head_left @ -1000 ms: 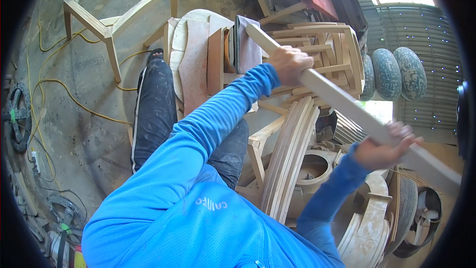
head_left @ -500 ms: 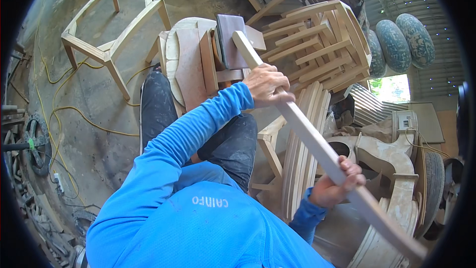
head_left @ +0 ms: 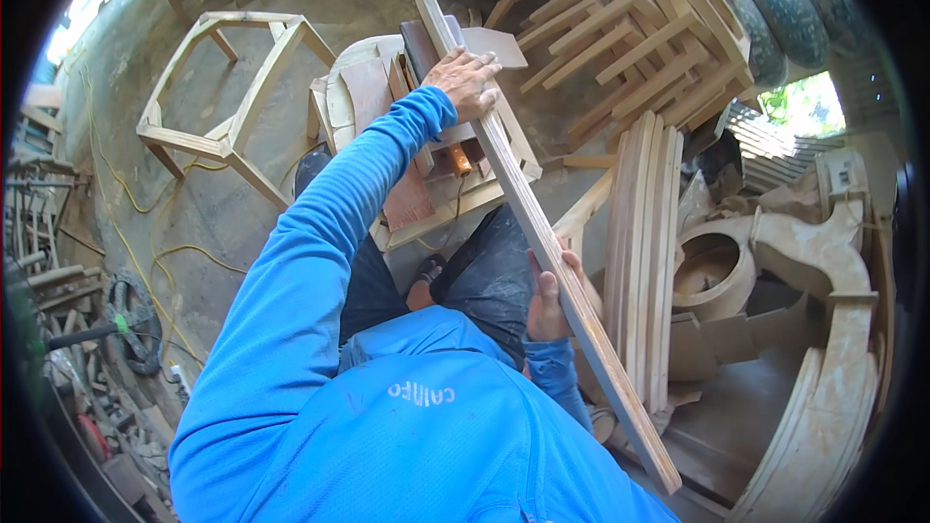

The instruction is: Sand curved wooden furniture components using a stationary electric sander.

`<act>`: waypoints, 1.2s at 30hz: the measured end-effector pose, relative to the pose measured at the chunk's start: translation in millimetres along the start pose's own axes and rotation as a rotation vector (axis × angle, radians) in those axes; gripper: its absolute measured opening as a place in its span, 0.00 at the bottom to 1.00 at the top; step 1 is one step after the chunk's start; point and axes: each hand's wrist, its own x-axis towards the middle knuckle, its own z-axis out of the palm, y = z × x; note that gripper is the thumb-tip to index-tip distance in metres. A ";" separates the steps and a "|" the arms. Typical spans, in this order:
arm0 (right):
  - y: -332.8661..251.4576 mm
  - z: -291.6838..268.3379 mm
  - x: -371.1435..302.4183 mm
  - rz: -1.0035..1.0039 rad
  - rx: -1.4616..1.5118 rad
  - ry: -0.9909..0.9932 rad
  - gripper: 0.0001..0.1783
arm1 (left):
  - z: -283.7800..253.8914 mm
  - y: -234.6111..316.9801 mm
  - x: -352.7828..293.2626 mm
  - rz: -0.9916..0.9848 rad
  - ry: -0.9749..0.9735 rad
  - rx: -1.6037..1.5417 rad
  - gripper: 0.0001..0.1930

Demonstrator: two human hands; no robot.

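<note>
A long, pale wooden bar (head_left: 531, 203) slants from the workbench down past my right side. My left hand (head_left: 465, 84) is closed over its upper part, fingers lying across the wood. Lower down, my right hand (head_left: 552, 295) grips the bar from beneath, thumb on the near side; its fingers are partly hidden. Behind the bar's upper end a flat, dark purple-grey surface (head_left: 418, 46) shows in part. An orange part (head_left: 459, 160) with a cord sits below it, among boards on a low wooden bench (head_left: 455, 211) in front of my legs.
A pale wooden frame with legs (head_left: 254, 87) stands at the far left, near a yellow cord (head_left: 199, 257) on the floor. Stacked wooden frames (head_left: 649, 34) rise at the far right. Several long wooden strips (head_left: 644, 252) lean beside a round hollow wooden piece (head_left: 712, 271).
The bar has swung steeper and turned over, showing a streaked, browner face. Its upper end now reaches past the dark surface. Both hands have moved left, and my view has shifted.
</note>
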 end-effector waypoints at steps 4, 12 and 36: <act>-53.7 -55.8 -44.3 -0.077 -0.167 -0.036 0.29 | 8.7 37.8 -27.8 -0.014 0.041 -0.040 0.32; -130.9 -104.5 -131.2 0.036 -0.416 0.138 0.34 | 14.5 106.5 -66.7 0.027 0.090 -0.072 0.32; -159.4 -113.2 -122.8 0.050 -0.404 0.284 0.32 | -0.9 -85.6 66.8 -0.044 -0.039 0.346 0.36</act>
